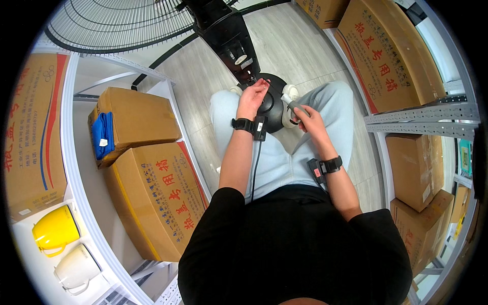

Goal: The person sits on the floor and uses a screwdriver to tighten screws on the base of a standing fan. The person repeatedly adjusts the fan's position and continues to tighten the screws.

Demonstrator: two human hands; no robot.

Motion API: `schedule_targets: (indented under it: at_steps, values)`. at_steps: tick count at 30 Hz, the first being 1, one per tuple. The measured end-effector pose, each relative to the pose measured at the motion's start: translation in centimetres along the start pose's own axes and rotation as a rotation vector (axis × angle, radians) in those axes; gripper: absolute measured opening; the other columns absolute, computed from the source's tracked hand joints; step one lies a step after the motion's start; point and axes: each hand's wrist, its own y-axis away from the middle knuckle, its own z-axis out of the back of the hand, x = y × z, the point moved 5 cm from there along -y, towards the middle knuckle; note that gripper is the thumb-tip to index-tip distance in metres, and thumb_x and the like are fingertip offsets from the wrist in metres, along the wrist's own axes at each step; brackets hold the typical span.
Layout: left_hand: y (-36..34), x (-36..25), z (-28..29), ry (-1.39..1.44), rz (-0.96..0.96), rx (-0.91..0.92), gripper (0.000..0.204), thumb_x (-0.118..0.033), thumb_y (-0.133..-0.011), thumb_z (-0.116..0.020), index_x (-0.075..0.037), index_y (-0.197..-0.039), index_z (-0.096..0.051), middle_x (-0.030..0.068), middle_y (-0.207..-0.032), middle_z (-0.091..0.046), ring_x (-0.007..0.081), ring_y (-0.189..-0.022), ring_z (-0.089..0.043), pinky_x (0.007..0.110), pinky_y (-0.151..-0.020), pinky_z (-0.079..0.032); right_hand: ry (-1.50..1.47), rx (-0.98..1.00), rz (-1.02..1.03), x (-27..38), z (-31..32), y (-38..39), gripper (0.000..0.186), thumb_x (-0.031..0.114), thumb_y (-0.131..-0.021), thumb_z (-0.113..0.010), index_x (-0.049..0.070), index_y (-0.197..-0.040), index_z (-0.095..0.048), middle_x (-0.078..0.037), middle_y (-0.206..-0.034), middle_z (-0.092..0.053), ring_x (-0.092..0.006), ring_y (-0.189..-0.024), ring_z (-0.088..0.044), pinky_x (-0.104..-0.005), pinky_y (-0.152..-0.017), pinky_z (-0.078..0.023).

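A black pedestal fan (223, 35) stands in front of me, its round base (272, 104) on the floor between my feet. My left hand (255, 95) is at the lower end of the fan's post, fingers curled together; whatever may be between them is too small to make out. In my right hand (310, 121) is a grey-handled tool (293, 104) with a pale front end, tilted up and left over the base. Its exact kind does not show. The fan's wire cage (122, 25) reaches across the upper left.
Metal shelves with cardboard boxes (157, 193) flank me on the left, and more boxes (391, 56) on the right. A folded blue cloth (103, 135) hangs on one box. Yellow (56, 231) and white mugs (78, 269) sit at lower left. A cable (256, 168) runs from my left wrist.
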Motion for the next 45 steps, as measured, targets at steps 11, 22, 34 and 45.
schedule_targets:
  at_steps: [11, 22, 34, 45]
  values:
    - [0.3, -0.6, 0.5, -0.086, -0.128, -0.098, 0.013, 0.004, -0.087, -0.058, 0.008, -0.099, -0.055, 0.0148, -0.103, -0.058, 0.0265, -0.102, -0.059, 0.029, -0.094, -0.049, 0.227, -0.029, 0.007, 1.5, 0.2, 1.1, 0.037, 0.032, -0.084, -0.065, 0.001, -0.103, -0.063, -0.002, -0.07, -0.063, -0.0068, -0.054, -0.053, -0.0219, -0.051, -0.043]
    - [0.1, -0.8, 0.7, -0.177, -0.156, -0.054, 0.015, -0.002, -0.085, -0.065, 0.002, -0.097, -0.059, 0.0098, -0.098, -0.062, 0.0231, -0.097, -0.061, 0.028, -0.094, -0.046, 0.305, -0.06, 0.032, 1.9, 0.2, 1.4, 0.038, 0.032, -0.083, -0.065, 0.001, -0.105, -0.064, -0.002, -0.07, -0.063, -0.0067, -0.055, -0.055, -0.0228, -0.052, -0.044]
    - [0.4, -1.0, 0.8, -0.274, -0.176, -0.119, 0.017, 0.0, -0.081, -0.068, 0.005, -0.095, -0.06, 0.0114, -0.096, -0.063, 0.023, -0.092, -0.063, 0.028, -0.087, -0.05, 0.665, -0.14, 0.294, 5.5, -0.5, 3.3, 0.037, 0.028, -0.077, -0.067, 0.006, -0.107, -0.064, -0.018, -0.089, -0.066, -0.0334, -0.083, -0.064, -0.0367, -0.073, -0.05]
    - [1.9, -1.2, -1.1, -0.636, -0.166, -0.064, 0.025, -0.003, -0.075, -0.074, 0.005, -0.094, -0.059, 0.0112, -0.087, -0.066, 0.0218, -0.082, -0.066, 0.029, -0.082, -0.052, 0.649, -0.164, 0.304, 5.9, 0.7, 3.2, 0.035, 0.028, -0.078, -0.067, 0.005, -0.105, -0.066, -0.016, -0.08, -0.067, -0.0288, -0.075, -0.065, -0.0344, -0.07, -0.051]
